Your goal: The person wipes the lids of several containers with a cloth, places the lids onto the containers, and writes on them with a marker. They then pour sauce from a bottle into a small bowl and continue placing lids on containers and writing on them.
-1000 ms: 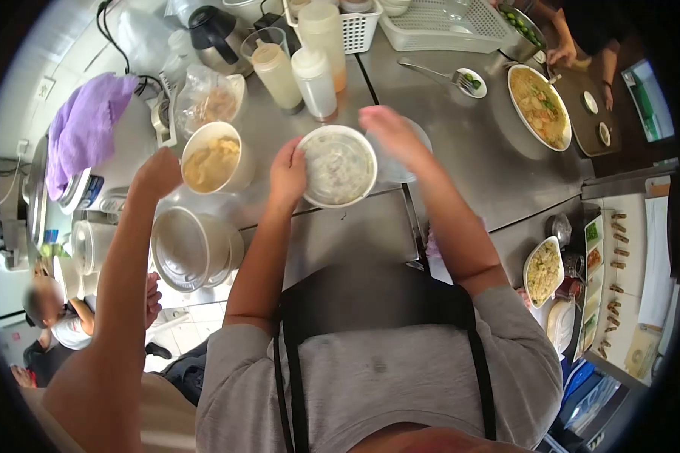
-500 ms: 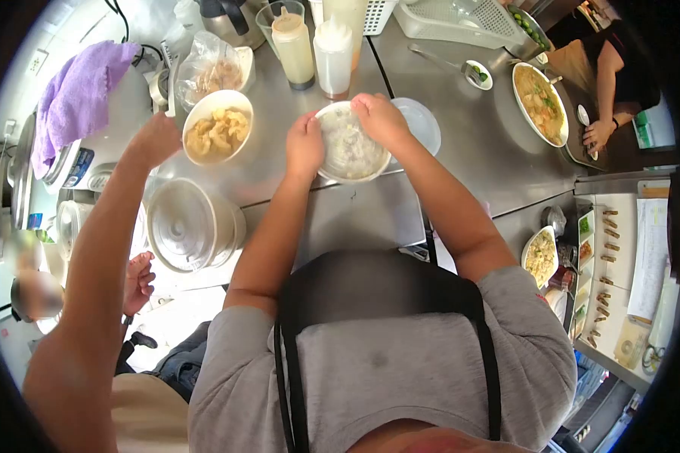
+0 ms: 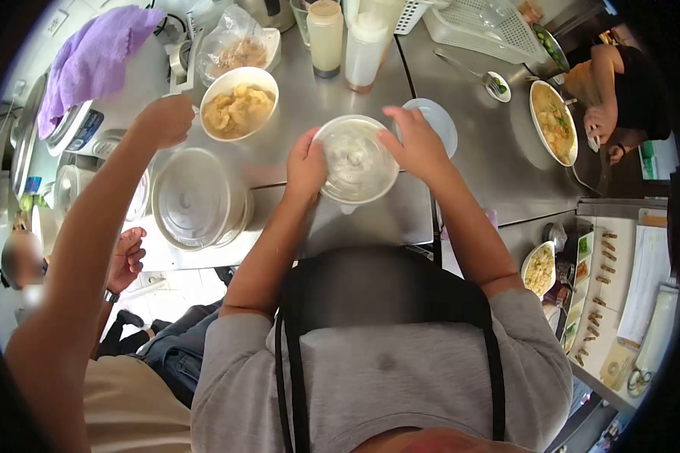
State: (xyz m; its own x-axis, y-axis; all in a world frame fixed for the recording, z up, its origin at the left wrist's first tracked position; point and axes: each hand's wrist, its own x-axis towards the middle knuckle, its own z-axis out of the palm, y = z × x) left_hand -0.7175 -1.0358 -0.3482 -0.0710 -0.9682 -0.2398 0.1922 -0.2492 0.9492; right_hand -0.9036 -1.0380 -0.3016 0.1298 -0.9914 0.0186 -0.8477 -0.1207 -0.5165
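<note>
A white bowl (image 3: 355, 160) of pale food sits on the steel counter (image 3: 476, 174) under a clear plastic lid. My left hand (image 3: 306, 164) grips the bowl's left rim. My right hand (image 3: 415, 145) presses on the lid's right edge with its fingers spread. Just behind my right hand lies another clear lid (image 3: 440, 121).
A co-worker's arm (image 3: 98, 219) reaches in from the left, its fist by a bowl of yellow food (image 3: 238, 102). A lidded pot (image 3: 193, 200), squeeze bottles (image 3: 347, 34), a purple cloth (image 3: 91, 60), a soup dish (image 3: 553, 121) and another person (image 3: 619, 83) surround the counter.
A clear lid now covers the bowl, which was open a second ago. My right hand came down onto its rim. The bowl sits nearer the counter's front edge.
</note>
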